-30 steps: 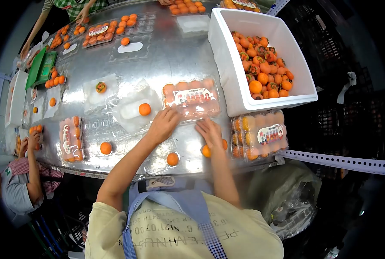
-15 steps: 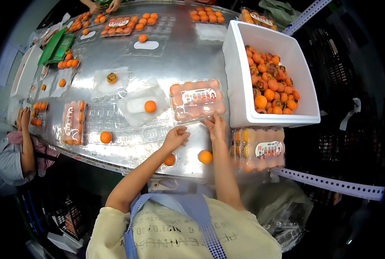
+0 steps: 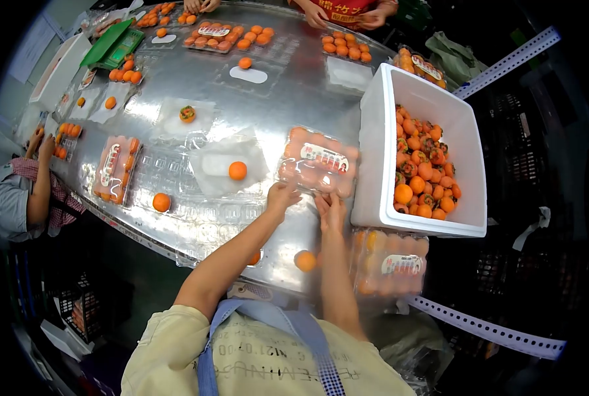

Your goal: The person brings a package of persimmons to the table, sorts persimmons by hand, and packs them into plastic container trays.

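A clear plastic box of persimmons point(image 3: 308, 177), its lid bearing a white label, lies on the metal table in front of me. My left hand point(image 3: 282, 198) has its curled fingers at the box's near left edge. Along the near edge, further right, my right hand point(image 3: 331, 211) pinches the rim with its fingertips. Beneath my forearms, one loose persimmon point(image 3: 305, 261) sits by the right wrist, and another is partly hidden behind the left forearm. An open tray with a white liner point(image 3: 218, 163) and a single persimmon point(image 3: 237, 171) lies left of the box.
At the right stands a white foam crate point(image 3: 373, 152) full of persimmons. Stacked packed boxes point(image 3: 390, 264) sit below it near the table edge. Another packed box point(image 3: 114, 170) lies left. Co-workers' hands point(image 3: 202, 5) show at the far side, and a person point(image 3: 27, 191) works at left.
My left hand has moved up and right to the box's edge. The view has shifted and turned somewhat. A co-worker in red has come into view at the far side.
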A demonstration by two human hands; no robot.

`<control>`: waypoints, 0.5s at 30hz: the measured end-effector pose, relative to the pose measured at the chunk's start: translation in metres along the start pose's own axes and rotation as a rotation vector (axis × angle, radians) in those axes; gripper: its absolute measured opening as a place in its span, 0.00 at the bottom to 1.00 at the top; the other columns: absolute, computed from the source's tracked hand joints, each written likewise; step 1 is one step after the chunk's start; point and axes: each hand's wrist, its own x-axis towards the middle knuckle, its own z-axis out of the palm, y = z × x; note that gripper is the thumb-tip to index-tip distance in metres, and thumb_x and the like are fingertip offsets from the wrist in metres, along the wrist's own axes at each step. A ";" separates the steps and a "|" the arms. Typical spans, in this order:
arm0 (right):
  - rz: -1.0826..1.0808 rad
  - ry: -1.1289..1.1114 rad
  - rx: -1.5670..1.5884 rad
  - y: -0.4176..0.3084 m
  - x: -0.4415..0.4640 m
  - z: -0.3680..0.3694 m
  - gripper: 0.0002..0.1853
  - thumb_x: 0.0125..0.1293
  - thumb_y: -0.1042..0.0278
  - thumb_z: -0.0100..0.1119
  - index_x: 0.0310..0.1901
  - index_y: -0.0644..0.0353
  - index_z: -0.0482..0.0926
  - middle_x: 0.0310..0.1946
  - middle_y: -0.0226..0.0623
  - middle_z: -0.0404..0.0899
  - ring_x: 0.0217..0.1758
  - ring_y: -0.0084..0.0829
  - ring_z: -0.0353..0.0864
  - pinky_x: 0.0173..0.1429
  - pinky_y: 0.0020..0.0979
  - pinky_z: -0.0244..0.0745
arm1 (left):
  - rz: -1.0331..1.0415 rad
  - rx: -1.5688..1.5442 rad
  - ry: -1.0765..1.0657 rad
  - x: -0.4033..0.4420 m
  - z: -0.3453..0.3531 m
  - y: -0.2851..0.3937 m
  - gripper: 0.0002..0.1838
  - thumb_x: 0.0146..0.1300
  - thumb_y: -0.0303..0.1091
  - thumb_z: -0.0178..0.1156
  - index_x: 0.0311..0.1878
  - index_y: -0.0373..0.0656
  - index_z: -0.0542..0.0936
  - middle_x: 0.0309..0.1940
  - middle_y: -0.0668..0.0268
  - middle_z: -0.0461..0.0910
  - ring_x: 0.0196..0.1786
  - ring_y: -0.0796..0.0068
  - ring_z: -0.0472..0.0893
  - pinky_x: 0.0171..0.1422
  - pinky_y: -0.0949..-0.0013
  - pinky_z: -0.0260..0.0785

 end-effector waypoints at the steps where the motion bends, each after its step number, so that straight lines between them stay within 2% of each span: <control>1: 0.002 -0.012 -0.007 0.000 0.000 -0.002 0.14 0.68 0.66 0.49 0.45 0.71 0.68 0.38 0.45 0.75 0.43 0.44 0.81 0.43 0.35 0.82 | -0.009 0.013 0.000 0.000 0.002 0.000 0.17 0.61 0.37 0.61 0.41 0.30 0.71 0.38 0.54 0.77 0.40 0.64 0.81 0.42 0.69 0.79; 7: 0.032 -0.023 -0.052 -0.003 -0.001 -0.006 0.13 0.67 0.64 0.50 0.43 0.68 0.69 0.38 0.44 0.76 0.42 0.42 0.82 0.40 0.32 0.81 | -0.005 -0.083 0.013 0.004 0.010 -0.004 0.21 0.61 0.38 0.61 0.38 0.22 0.73 0.35 0.50 0.78 0.36 0.64 0.82 0.39 0.69 0.79; 10: 0.052 0.006 -0.080 -0.004 -0.003 -0.006 0.13 0.66 0.63 0.52 0.43 0.65 0.71 0.38 0.41 0.77 0.40 0.37 0.83 0.36 0.27 0.80 | -0.033 -0.121 0.058 0.001 0.014 0.000 0.18 0.60 0.34 0.61 0.38 0.23 0.74 0.33 0.52 0.78 0.33 0.65 0.82 0.36 0.70 0.80; 13: 0.075 0.051 -0.099 -0.003 -0.001 -0.011 0.12 0.64 0.62 0.56 0.44 0.60 0.73 0.38 0.37 0.80 0.40 0.32 0.82 0.34 0.22 0.78 | -0.084 -0.109 0.166 -0.004 0.023 0.008 0.08 0.59 0.25 0.56 0.33 0.27 0.74 0.30 0.53 0.78 0.32 0.64 0.82 0.36 0.68 0.81; 15: 0.066 0.073 -0.090 -0.001 -0.003 -0.010 0.13 0.63 0.61 0.57 0.44 0.59 0.74 0.37 0.34 0.80 0.39 0.29 0.82 0.30 0.19 0.75 | -0.073 -0.111 0.178 -0.006 0.026 0.009 0.06 0.58 0.23 0.54 0.32 0.28 0.74 0.29 0.53 0.78 0.31 0.64 0.82 0.34 0.67 0.81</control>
